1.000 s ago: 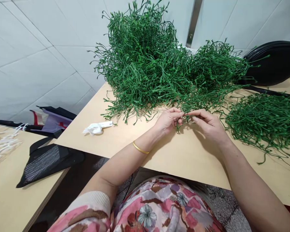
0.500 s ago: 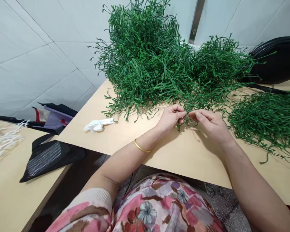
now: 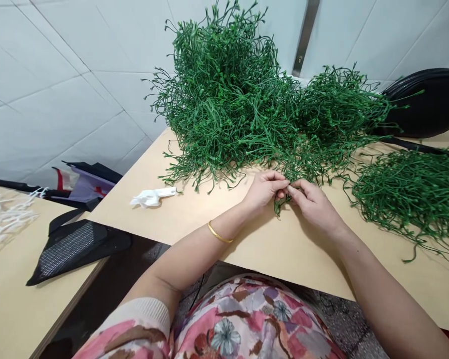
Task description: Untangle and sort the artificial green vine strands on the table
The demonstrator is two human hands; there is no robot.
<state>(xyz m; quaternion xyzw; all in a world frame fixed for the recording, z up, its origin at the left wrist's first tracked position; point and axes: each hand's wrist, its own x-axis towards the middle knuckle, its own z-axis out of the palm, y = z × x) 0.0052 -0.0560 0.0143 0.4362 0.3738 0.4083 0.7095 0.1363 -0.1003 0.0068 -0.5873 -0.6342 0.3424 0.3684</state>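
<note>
A tall heap of thin green plastic stems (image 3: pixel 224 99) with small forked tips stands on the light wooden table (image 3: pixel 194 224). In front of it, my left hand (image 3: pixel 266 188) pinches a few green stems (image 3: pixel 278 205), whose ends hang below its fingers. My right hand (image 3: pixel 310 200) has its thumb and forefinger pressed together at the same stems, fingertips meeting those of my left hand. What lies between the fingertips is too small to make out. Another pile of green stems (image 3: pixel 411 189) lies to the right of my right hand.
A crumpled white tissue (image 3: pixel 149 198) lies left of my hands. White strands (image 3: pixel 7 214) and a black mesh item (image 3: pixel 71 247) lie on another table at the left. A round black object (image 3: pixel 430 102) stands at the back right. A tiled wall (image 3: pixel 78 89) rises behind.
My right hand has moved left and slightly down, so the fingertips of both hands now meet. The stems below my left hand are bunched closer together. The view has tilted slightly.
</note>
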